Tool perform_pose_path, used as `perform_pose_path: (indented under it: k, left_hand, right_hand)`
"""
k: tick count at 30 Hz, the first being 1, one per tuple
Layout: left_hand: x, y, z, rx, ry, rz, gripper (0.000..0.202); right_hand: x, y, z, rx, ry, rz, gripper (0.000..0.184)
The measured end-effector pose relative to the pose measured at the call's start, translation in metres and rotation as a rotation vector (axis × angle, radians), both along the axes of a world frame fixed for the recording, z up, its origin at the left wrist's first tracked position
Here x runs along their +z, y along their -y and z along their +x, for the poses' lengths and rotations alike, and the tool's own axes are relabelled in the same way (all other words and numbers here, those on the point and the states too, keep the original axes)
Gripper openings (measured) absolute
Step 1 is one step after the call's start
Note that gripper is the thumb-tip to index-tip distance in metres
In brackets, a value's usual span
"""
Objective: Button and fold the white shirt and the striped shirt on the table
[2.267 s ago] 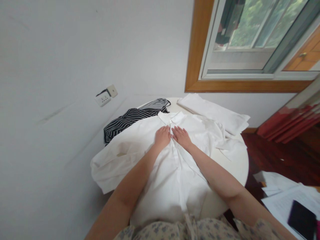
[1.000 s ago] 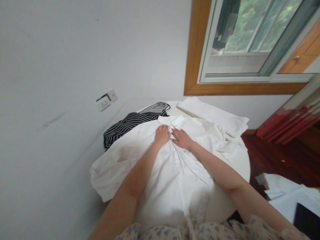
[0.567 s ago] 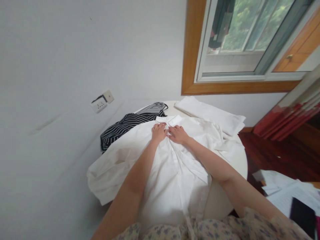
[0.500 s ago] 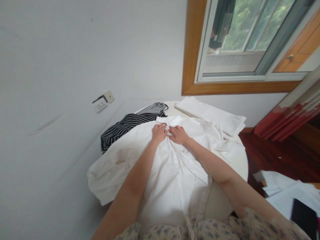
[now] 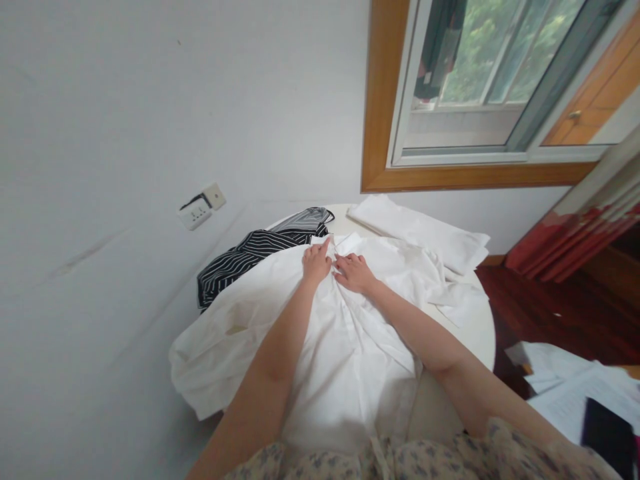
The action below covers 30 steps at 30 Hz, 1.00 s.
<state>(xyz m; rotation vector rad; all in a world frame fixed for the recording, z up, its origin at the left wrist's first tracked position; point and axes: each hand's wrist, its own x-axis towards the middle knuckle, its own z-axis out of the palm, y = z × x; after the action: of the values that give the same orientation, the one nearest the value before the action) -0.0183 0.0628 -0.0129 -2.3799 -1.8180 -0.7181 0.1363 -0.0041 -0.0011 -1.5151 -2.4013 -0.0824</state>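
Observation:
A white long-sleeved shirt [image 5: 330, 387] lies spread over a round white table [image 5: 475, 327], its collar toward the wall and its lower part toward my body. Just below the collar, my left hand [image 5: 316, 261] grips the front edge, with the index finger stretched up toward the collar. Close beside it, my right hand [image 5: 354, 272] has its thumb and fingers bent together on the opposite front edge. Folds run down the cloth from between the hands. Any button at the fingertips is too small to make out.
Behind the shirt lies a black-and-white striped garment [image 5: 255, 250]. Folded white cloth [image 5: 420, 230] rests at the table's back right. A socket [image 5: 195, 213] is on the wall, and a wood-framed window [image 5: 377, 133] stands beyond. Papers [image 5: 585, 393] and a dark flat object [image 5: 607, 430] are at lower right.
My left index finger has stretched up toward the collar. The right hand stays nearly in place at the shirt front. The view has shifted slightly.

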Motion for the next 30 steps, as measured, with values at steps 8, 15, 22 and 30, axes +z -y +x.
perform_pose_path:
  k: [8, 15, 22, 30]
  left_hand:
    - [0.018, 0.019, -0.006, 0.035, 0.096, 0.231, 0.062]
    - [0.007, 0.009, -0.001, -0.162, -0.131, 0.124, 0.066]
    - [0.002, 0.003, -0.01, -0.27, -0.27, 0.029, 0.044]
    - [0.0, 0.019, -0.037, -0.239, -0.248, 0.086, 0.047]
  right_hand:
    - [-0.001, 0.002, 0.003, 0.027, -0.074, 0.041, 0.038]
    - [-0.008, -0.003, 0.006, -0.097, -0.16, 0.164, 0.045]
    - [-0.02, -0.015, 0.004, -0.172, -0.11, 0.059, 0.059]
    - [-0.021, -0.015, 0.003, -0.186, -0.079, -0.018, 0.055]
